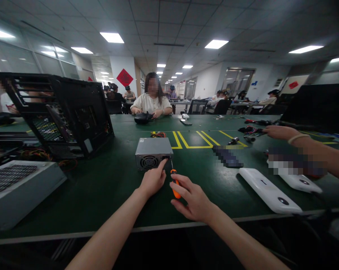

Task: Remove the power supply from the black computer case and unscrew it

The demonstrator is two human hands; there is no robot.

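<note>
A grey computer power supply unit [154, 147] stands on the green table, its fan grille and socket facing me. My left hand [153, 180] has its index finger stretched out, the tip against the panel by the socket. The thumb is apart from it and the other fingers curl, partly hidden; I see nothing held there. My right hand [194, 198] holds an orange-handled screwdriver [175, 190] between thumb and fingers. Its thin shaft points up to the panel's right edge. Whether the tip sits in a screw is too small to tell.
An open black computer case [70, 116] stands left, with another power supply unit [25, 187] before it. White devices [267, 190] and a dark phone [228, 156] lie right. A co-worker's arm [312, 144] reaches in from the right; a person [152, 101] sits opposite.
</note>
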